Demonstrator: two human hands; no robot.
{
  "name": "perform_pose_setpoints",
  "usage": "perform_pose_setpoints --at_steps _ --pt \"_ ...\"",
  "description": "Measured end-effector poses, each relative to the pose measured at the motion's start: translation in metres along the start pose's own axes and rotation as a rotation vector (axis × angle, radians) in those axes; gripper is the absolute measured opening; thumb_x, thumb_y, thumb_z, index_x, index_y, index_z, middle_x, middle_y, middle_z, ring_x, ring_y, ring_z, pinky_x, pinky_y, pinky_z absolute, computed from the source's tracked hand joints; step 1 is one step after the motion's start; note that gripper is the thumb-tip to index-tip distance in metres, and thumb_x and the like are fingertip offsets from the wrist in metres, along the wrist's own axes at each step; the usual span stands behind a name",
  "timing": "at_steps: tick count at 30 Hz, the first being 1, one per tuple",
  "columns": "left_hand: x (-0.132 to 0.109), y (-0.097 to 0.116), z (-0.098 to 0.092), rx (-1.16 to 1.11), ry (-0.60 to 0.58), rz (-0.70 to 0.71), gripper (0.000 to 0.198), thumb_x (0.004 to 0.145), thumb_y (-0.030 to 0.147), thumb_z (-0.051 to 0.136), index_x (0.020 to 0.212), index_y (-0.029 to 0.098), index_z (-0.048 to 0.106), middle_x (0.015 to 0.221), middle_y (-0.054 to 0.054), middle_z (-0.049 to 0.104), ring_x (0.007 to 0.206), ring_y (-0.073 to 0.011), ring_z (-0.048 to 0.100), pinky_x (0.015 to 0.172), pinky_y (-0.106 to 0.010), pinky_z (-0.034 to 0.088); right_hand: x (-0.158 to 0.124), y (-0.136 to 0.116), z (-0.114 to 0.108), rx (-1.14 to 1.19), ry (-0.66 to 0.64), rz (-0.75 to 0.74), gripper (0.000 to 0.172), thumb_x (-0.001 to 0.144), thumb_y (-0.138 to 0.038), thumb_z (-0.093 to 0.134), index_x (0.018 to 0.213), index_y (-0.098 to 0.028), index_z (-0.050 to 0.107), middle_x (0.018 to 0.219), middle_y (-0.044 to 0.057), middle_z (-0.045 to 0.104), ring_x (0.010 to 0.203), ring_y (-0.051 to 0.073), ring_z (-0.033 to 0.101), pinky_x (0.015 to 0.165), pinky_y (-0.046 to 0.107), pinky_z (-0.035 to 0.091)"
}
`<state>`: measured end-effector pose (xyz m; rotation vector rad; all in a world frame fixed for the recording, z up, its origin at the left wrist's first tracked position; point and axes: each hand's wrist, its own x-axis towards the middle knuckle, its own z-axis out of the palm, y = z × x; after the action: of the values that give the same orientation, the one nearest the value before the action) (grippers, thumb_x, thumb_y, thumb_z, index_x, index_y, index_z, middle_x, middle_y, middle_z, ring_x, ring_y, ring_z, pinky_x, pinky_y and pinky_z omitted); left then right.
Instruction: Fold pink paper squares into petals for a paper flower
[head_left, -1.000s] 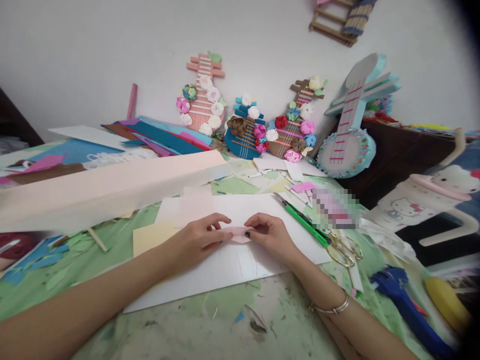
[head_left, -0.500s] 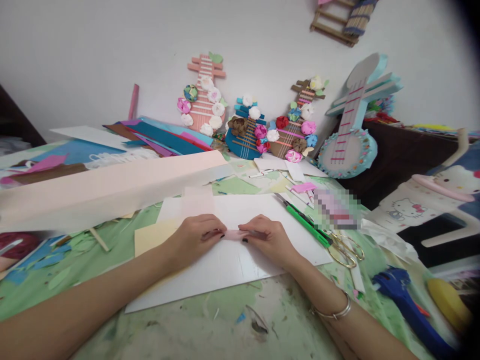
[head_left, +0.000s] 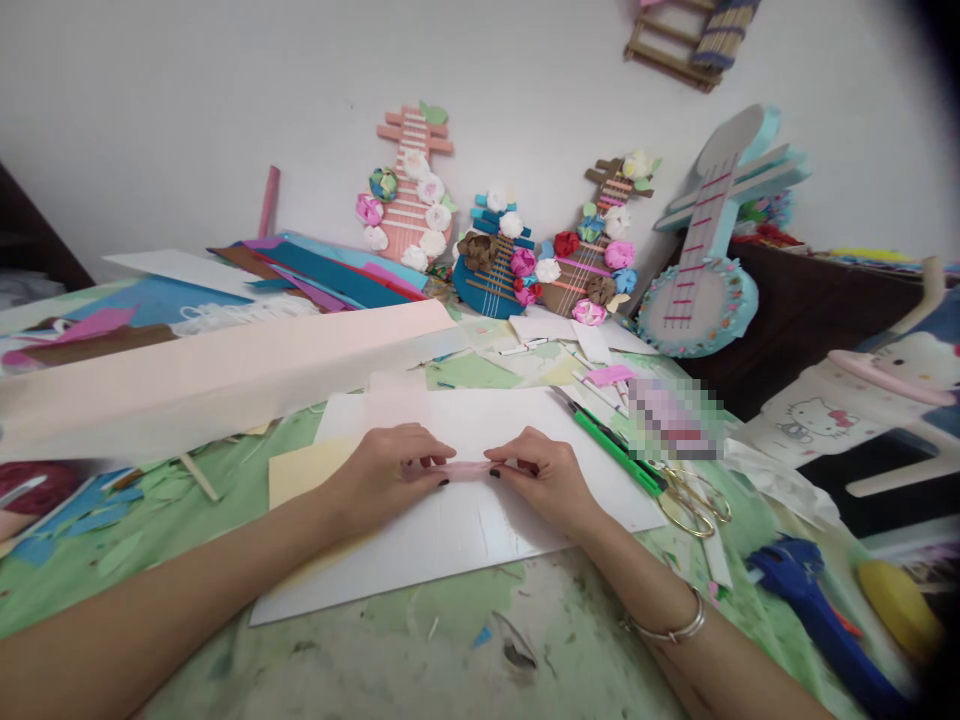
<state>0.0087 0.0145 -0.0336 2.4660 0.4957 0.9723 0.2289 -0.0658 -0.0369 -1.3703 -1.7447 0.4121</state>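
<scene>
A thin pale pink strip of paper is stretched between my two hands, low over a white board. My left hand pinches the strip's left end, its thumb below and fingers above. At the other end, my right hand grips it between thumb and fingertips. My palms hide the strip's ends. Behind my left hand, a pale pink paper piece rests on the board. Yellow paper pokes out beside the board's left side.
A green utility knife and gold-handled scissors lie right of my right hand. Further right are a blue glue gun and a white cup. A long pink sheet lies left. Flower-decorated paper instruments stand against the wall.
My hands have moved slightly apart, and the pink strip between them looks longer and narrower. My left fingertips have lifted a little away from the thumb.
</scene>
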Motion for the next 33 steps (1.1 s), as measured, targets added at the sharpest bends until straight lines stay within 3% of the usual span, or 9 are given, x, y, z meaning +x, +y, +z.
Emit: perform_pose_setpoints --at_steps 8,33 --pt "0.0046 -0.0004 -0.0061 0.096 -0.102 -0.143 0.011 0.076 0.017 0.061 0.078 0.017 0.072 0.064 0.001 0.054 0.052 -0.0083 0.048 0.050 -0.019 0.037 0.0001 0.0014 -0.0013 -0.057 -0.060 0.044 0.023 0.074 -0.012 0.063 0.092 -0.021 0.072 0.073 0.001 0.067 0.058 0.011 0.051 0.057 0.024 0.042" --pt "0.0039 0.0010 -0.0042 0.021 -0.122 -0.196 0.008 0.076 0.017 0.061 0.075 0.017 0.069 0.064 0.001 0.062 0.055 -0.0090 0.053 0.051 -0.018 0.040 -0.0004 0.0019 -0.0006 -0.092 -0.055 0.005 0.020 0.075 -0.014 0.062 0.090 -0.022 0.072 0.075 0.002 0.068 0.059 0.012 0.054 0.057 0.025 0.042"
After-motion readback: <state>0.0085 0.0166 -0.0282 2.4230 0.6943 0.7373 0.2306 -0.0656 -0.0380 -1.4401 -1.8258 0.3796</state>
